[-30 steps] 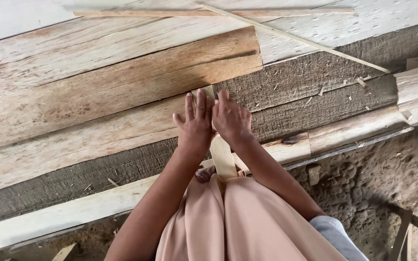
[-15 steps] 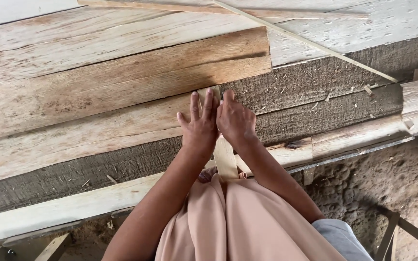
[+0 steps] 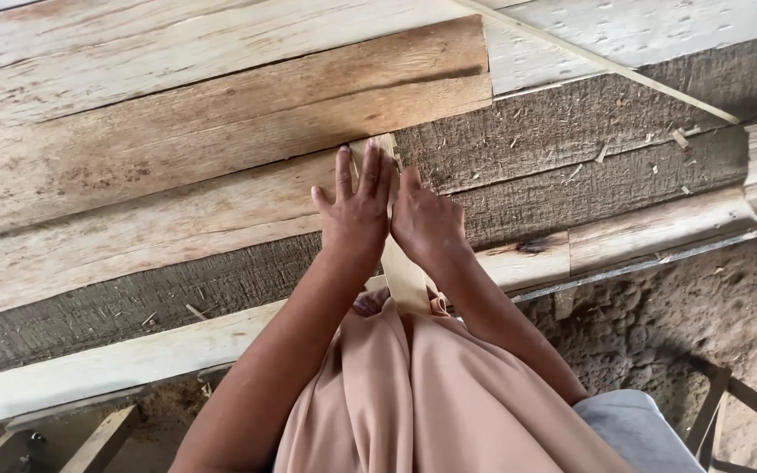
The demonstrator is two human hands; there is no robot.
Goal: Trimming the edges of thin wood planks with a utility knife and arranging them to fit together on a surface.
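At the far left of the frame I see the broad pale wooden boards (image 3: 133, 149), rough-sawn and laid side by side, slanting across the upper half of the picture. Below them runs a darker grey weathered plank (image 3: 116, 298), and under that a pale wooden rail (image 3: 89, 372) along the near edge of the bench.

Moving to the centre, my left hand (image 3: 357, 210) lies flat, fingers spread and straight, palm down on a narrow pale wooden strip (image 3: 403, 276) that runs from near my lap up toward the boards. The hand grips nothing; it presses. My right hand (image 3: 427, 223) sits just beside it, touching it at the thumb side, also palm down on the strip, fingers a little curled, closed around nothing that I can see. The strip's far end (image 3: 385, 149) shows just past the fingertips, meeting the edge of the reddish-brown upper board (image 3: 247, 96).

As I judge it, the strip is already laid across the bench and is being held down or smoothed; whether it is fixed in place I cannot tell.

To the right, the grey plank carries loose wood splinters (image 3: 659, 149), a thin pale wooden lath (image 3: 606, 66) crosses diagonally at upper right, and bare brown earth (image 3: 676, 324) lies below at lower right.
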